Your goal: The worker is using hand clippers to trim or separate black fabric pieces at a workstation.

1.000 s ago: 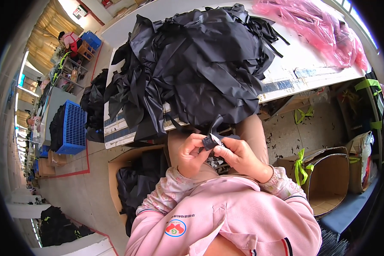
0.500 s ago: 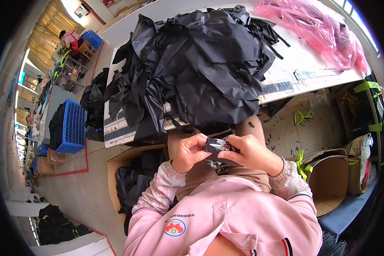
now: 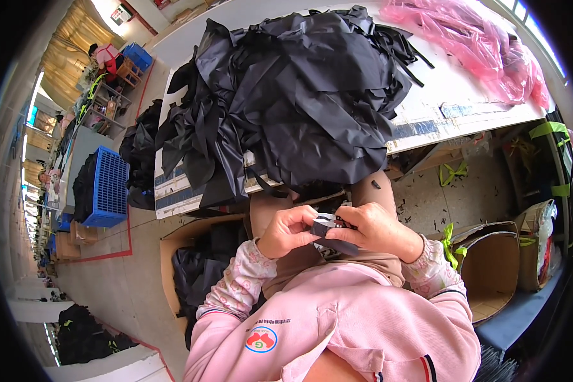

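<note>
Left hand [image 3: 285,232] and right hand [image 3: 381,230] pinch black cloth [image 3: 319,229] off desk's [image 3: 442,92] near edge; new scrap [image 3: 375,184] on right knee [image 3: 363,193] since a second ago, likely just trimmed.

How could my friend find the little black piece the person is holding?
Look for the white table with the big black pile on it. Below its near edge, above the person's lap, the left hand and right hand nearly meet. The black piece is between them: small and hand-held, while the pile lies on the table.
</note>
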A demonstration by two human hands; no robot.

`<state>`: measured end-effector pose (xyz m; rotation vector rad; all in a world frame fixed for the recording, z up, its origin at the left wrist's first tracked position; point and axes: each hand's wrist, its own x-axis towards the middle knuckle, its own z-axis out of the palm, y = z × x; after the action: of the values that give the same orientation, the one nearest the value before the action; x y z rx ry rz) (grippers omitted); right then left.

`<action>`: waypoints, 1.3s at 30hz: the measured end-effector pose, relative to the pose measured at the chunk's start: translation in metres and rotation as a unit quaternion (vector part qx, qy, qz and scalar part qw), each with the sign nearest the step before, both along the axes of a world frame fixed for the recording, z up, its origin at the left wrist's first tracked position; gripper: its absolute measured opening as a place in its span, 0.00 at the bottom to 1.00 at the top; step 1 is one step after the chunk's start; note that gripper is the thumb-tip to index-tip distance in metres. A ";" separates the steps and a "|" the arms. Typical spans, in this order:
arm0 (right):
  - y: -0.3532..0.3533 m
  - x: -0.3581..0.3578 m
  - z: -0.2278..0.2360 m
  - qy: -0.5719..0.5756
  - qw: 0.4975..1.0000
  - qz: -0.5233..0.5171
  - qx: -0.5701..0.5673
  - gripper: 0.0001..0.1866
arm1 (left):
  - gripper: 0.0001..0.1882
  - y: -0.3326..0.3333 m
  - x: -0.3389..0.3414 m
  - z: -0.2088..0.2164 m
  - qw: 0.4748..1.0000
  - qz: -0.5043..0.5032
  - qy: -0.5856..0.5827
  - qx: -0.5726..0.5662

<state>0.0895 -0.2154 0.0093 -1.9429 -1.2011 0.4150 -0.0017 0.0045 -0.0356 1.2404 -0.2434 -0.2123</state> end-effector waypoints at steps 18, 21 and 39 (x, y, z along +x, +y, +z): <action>-0.017 0.008 -0.001 0.063 0.996 0.049 0.028 0.22 | 0.05 0.014 0.010 0.014 0.986 -0.140 0.080 -0.037; -0.016 0.008 0.000 0.066 0.994 0.087 0.012 0.23 | 0.04 0.020 0.016 0.010 0.978 -0.185 0.094 -0.033; -0.005 0.001 0.003 0.010 0.987 0.162 -0.018 0.21 | 0.05 0.019 0.025 0.009 0.927 -0.324 0.184 -0.032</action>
<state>0.0901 -0.2208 0.0122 -1.7710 -1.5100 0.6266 0.0231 0.0233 -0.0263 0.9965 -0.3251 -0.9929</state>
